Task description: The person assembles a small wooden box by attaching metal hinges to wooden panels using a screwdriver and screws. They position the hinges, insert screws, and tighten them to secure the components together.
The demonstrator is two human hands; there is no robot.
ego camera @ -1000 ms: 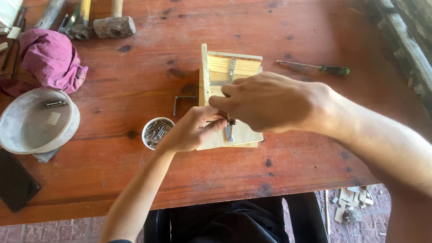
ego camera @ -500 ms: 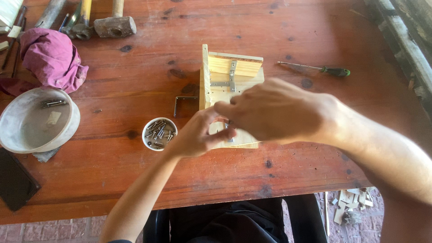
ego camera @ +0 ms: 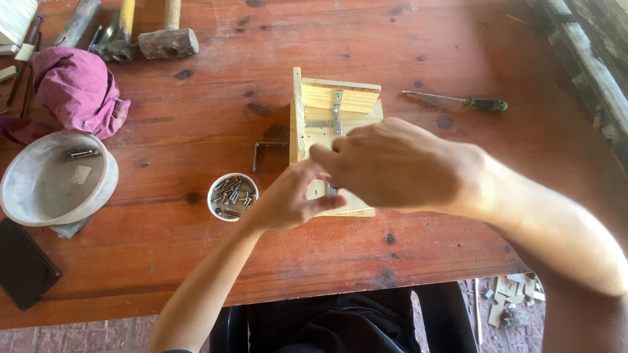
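A small pale wooden assembly (ego camera: 335,108) with an upright side board and a metal strap screwed on lies in the middle of the red-brown table (ego camera: 458,216). My left hand (ego camera: 288,199) reaches up from below, its thumb and fingertips pinched together at the near end of the wood. My right hand (ego camera: 399,163) comes in from the right and curls over the same spot, covering the near half of the assembly and touching my left fingertips. What the fingers hold is hidden. A small white cup of screws (ego camera: 232,196) stands just left of my left hand.
A bent metal bracket (ego camera: 265,153) lies left of the wood. A green-handled screwdriver (ego camera: 458,100) lies at the right. A hammer (ego camera: 167,40) and other tools lie at the back left, with a pink cloth (ego camera: 78,91), a white bowl (ego camera: 91,196) and a black phone (ego camera: 23,265) at the left.
My right hand has slid down and to the right over the near end of the wood. My left hand has closed up beneath it. The wood has stayed put.
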